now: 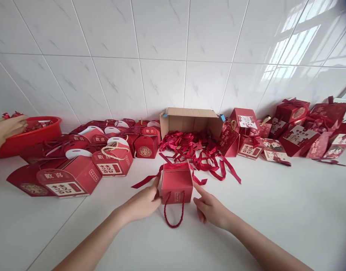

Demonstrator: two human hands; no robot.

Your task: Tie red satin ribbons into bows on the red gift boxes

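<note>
A red gift box [177,178] stands on the white counter [150,241], between the person's two hands. The left hand [144,199] is at the gift box's left side, its index finger stretched along that side and its grip loose. The right hand [211,207] is at the right side, index finger pointing to the box and the other fingers loosely curled; it is not wrapped around anything. A twisted cord handle [173,226] hangs from the front of the gift box, and ribbon ends [144,182] stick out on both sides of it. Behind the gift box, a heap of red ribbons [190,145] spills from a cardboard box [191,112]. Left of the gift box sit more red boxes [112,158]; farther left, another person's hand [16,125] is at a red basin [46,133]. Decorated boxes and bags [298,139] stand to its right, farther back.
</note>
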